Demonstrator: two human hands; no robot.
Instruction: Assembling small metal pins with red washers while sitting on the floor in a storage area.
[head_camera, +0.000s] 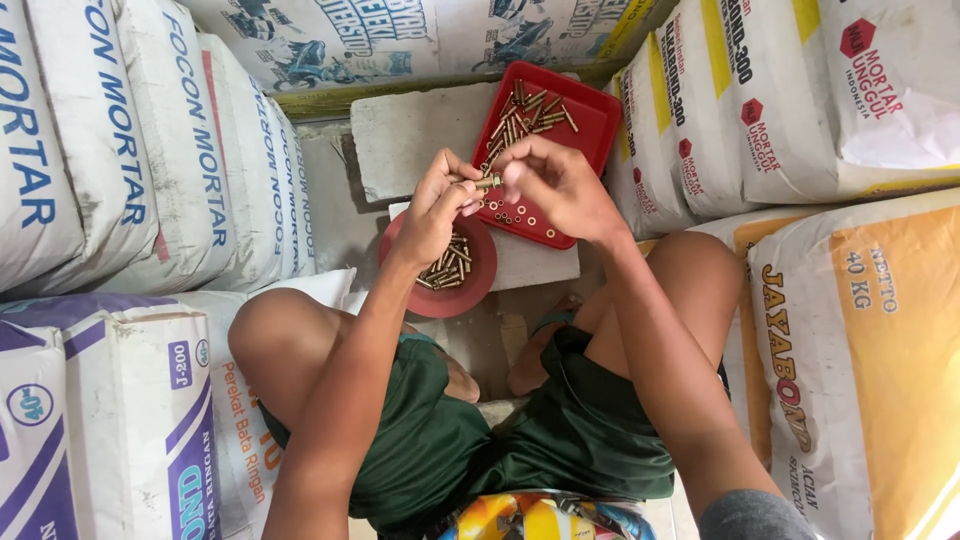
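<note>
Holding one small brass-coloured anchor sleeve (487, 182), slim and tube-shaped, we pinch it in the left hand (437, 205), fingertips closed on its near end. It lies level, pointing toward the right hand (556, 183), which sits just beside its far end with fingers bunched; whether they grip anything we cannot tell. Under the left hand is a round red dish (441, 298) of like sleeves. Beyond the right hand is a red square tray (592, 128) with more sleeves and small rings, both on pale blocks (410, 140) between cement sacks (150, 150).
</note>
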